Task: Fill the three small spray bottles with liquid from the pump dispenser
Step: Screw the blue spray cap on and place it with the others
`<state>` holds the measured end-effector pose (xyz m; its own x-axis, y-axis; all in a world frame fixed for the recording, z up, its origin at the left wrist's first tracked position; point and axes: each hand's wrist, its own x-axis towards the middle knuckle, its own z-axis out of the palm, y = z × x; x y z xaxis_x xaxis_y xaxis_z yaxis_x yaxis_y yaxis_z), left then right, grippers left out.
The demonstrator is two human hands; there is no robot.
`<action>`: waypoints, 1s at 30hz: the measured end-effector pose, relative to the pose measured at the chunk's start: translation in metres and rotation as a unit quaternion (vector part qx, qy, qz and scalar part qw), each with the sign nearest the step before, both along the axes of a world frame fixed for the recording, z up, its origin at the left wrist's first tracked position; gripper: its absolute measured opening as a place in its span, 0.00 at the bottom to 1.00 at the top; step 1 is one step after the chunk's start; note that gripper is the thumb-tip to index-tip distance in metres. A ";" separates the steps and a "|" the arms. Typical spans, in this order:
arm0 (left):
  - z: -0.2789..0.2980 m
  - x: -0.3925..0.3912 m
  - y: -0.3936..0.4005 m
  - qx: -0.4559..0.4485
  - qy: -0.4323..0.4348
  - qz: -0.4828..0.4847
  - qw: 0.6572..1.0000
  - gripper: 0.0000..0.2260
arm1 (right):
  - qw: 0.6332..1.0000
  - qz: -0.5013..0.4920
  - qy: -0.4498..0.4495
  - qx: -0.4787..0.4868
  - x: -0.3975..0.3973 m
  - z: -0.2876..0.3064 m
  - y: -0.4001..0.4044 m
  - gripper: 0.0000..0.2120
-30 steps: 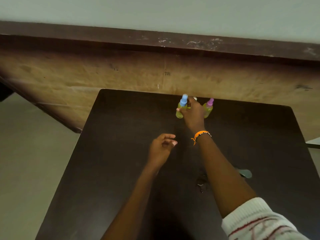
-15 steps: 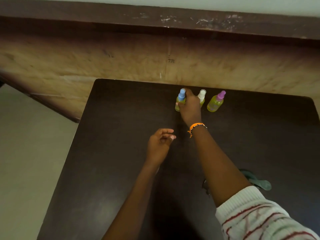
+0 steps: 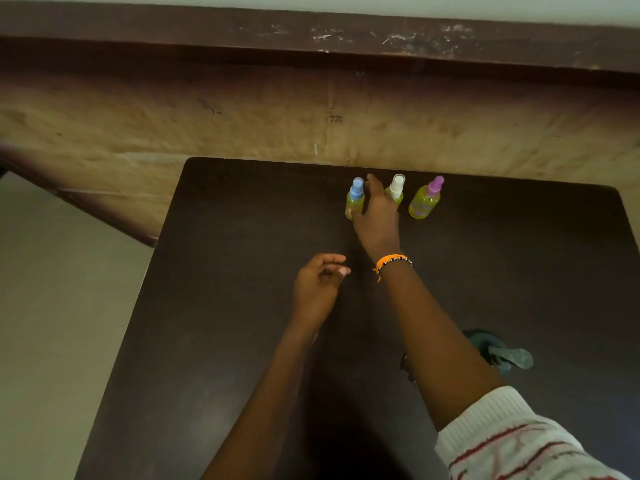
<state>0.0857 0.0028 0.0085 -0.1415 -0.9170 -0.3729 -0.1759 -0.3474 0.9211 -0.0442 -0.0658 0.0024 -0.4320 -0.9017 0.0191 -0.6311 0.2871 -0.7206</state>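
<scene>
Pale floor (image 3: 52, 306) on the left, then a dark brown table (image 3: 225, 306) pushed against a worn tan wall (image 3: 173, 126) with a scuffed dark ledge (image 3: 311, 32) on top. Left hand (image 3: 320, 285) hovers over the tabletop, fingers loosely curled, holding nothing. At the far edge, 3 spray bottles of yellow-green liquid stand upright in a row: blue-capped bottle (image 3: 355, 199), white-capped bottle (image 3: 396, 191), purple-capped bottle (image 3: 425, 200). Right hand (image 3: 377, 216), orange bracelet (image 3: 391, 262) on the wrist, sits between the blue and white ones, thumb on the blue bottle's base; can't tell if it's actually gripping. A grey-green thing (image 3: 502, 349) lies near the right forearm.
</scene>
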 end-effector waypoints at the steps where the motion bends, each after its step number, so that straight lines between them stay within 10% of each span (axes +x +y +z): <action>1: 0.002 -0.001 0.001 -0.002 -0.001 -0.003 1.000 0.08 | 1.000 -0.001 0.006 -0.002 0.001 0.003 0.006 0.29; 18: 0.019 -0.036 0.078 -0.022 -0.018 -0.161 0.987 0.06 | 0.976 -0.091 0.068 -0.188 -0.042 0.087 0.254 0.18; 30: 0.024 -0.050 0.107 -0.024 -0.051 -0.234 0.971 0.07 | 0.977 -0.124 -0.172 0.004 -0.055 -0.005 0.287 0.38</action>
